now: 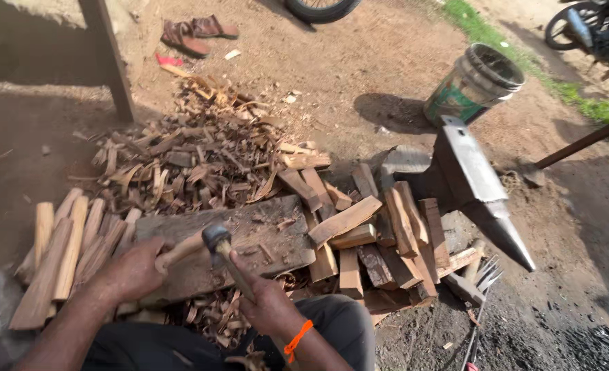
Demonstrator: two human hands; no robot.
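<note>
My left hand (134, 269) grips a short pale wooden stick (181, 250) and rests it on a flat worn chopping block (270, 237) in front of my knees. My right hand (266, 302), with an orange band at the wrist, is closed round the wooden handle of a small axe-like tool (230, 269). The tool's dark metal head (216, 237) sits against the far end of the stick. Wood chips (215, 319) lie between my legs below the block.
A heap of shavings (194, 151) lies beyond the block, split sticks (64, 247) to the left and cut wood pieces (380, 240) to the right. A steel anvil (472, 182), bucket (476, 86), post (108, 62), sandals (194, 34) and parked motorbike (593, 27) stand around.
</note>
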